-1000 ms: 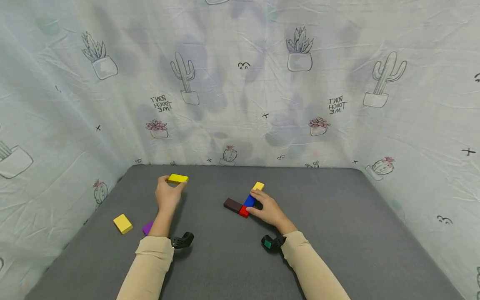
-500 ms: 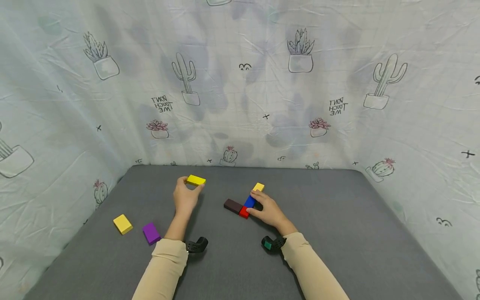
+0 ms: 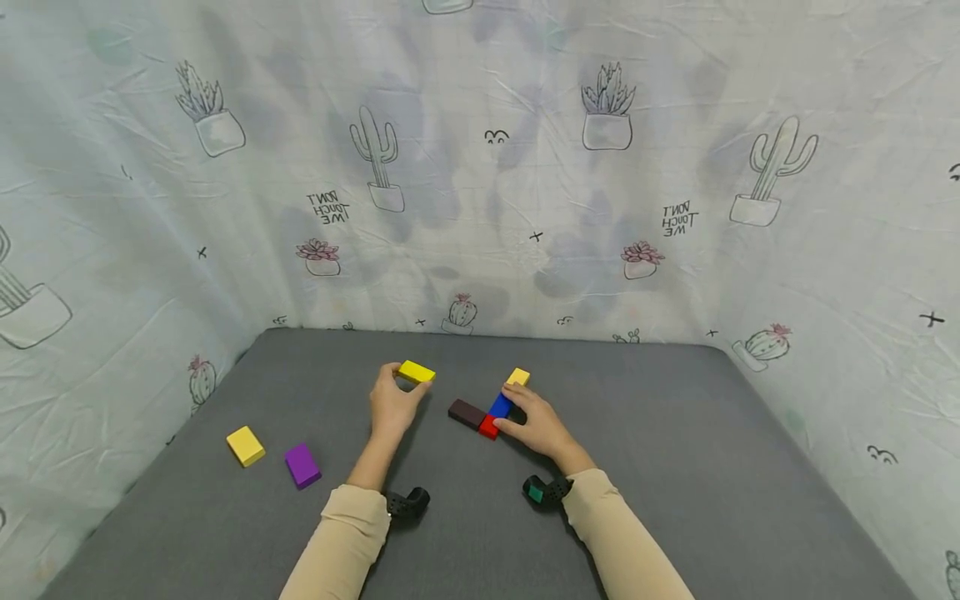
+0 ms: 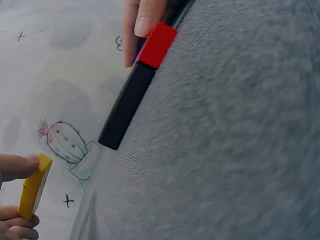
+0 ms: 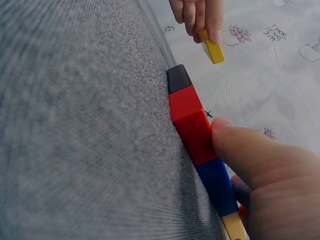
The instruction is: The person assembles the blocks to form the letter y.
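Between its thumb and fingers, my left hand (image 3: 393, 407) pinches a bright yellow block (image 3: 416, 372), held to the left of the joined blocks. In the left wrist view that yellow block (image 4: 33, 192) stands near upright in the fingertips. My right hand (image 3: 542, 427) rests at a row of a red block (image 3: 487, 427), a blue block (image 3: 500, 406) and a pale yellow block (image 3: 519, 377). Its thumb (image 5: 240, 145) presses the red block's side; the other fingers reach round behind the blue and pale yellow ones. A dark brown block (image 3: 467, 413) meets the red one at an angle.
On the left of the grey tabletop (image 3: 465, 533) lie another yellow block (image 3: 246, 447) and a purple block (image 3: 303, 466). A pale curtain (image 3: 465, 183) printed with cacti rises along the back and both sides. Each wrist wears a black camera mount.
My left hand has carried the bright yellow block rightward and slightly nearer, toward the joined blocks. The purple block, partly covered by the forearm before, now shows fully. My right hand keeps its place.
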### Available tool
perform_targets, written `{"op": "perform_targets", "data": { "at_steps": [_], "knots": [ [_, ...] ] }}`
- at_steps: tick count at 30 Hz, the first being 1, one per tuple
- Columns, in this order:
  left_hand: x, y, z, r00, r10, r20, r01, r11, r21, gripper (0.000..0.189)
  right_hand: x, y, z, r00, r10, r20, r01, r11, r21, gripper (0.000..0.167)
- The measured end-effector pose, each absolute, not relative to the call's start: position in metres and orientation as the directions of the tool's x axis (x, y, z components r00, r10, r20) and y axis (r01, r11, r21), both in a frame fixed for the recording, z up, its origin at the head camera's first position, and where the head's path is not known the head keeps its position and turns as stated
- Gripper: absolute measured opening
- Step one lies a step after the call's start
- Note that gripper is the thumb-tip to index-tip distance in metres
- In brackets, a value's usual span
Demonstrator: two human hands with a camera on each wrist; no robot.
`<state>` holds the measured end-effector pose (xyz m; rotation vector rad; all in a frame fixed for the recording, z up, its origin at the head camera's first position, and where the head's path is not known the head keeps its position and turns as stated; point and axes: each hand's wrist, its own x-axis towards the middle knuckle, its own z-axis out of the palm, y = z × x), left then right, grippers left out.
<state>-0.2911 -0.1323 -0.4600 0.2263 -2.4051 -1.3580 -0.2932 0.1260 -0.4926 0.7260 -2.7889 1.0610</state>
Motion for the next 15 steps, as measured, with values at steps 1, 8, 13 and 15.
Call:
{"op": "perform_targets", "data": {
  "at_steps": [1, 8, 13, 15],
  "knots": [
    [-0.291, -0.131, -0.461, -0.920, -0.311, 0.238, 0.043, 0.525, 0.850, 0.064, -0.293, 0.126, -0.493, -0.886, -0.405, 0.228, -0.453, 0.648, -0.612, 0.064],
    [-0.289, -0.125, -0.465, -0.932, -0.285, 0.223, 0.048, 0.512, 0.858, 0.064, -0.293, 0.124, -0.493, -0.886, -0.398, 0.240, -0.456, 0.650, -0.608, 0.063],
    [-0.290, -0.120, -0.470, -0.941, -0.263, 0.214, 0.055, 0.504, 0.862, 0.064, -0.295, 0.125, -0.495, -0.882, -0.402, 0.246, -0.464, 0.655, -0.596, 0.063],
    [-0.291, -0.118, -0.473, -0.943, -0.252, 0.216, 0.060, 0.509, 0.859, 0.064, -0.295, 0.126, -0.495, -0.883, -0.401, 0.246, -0.464, 0.655, -0.597, 0.063]
  ]
}}
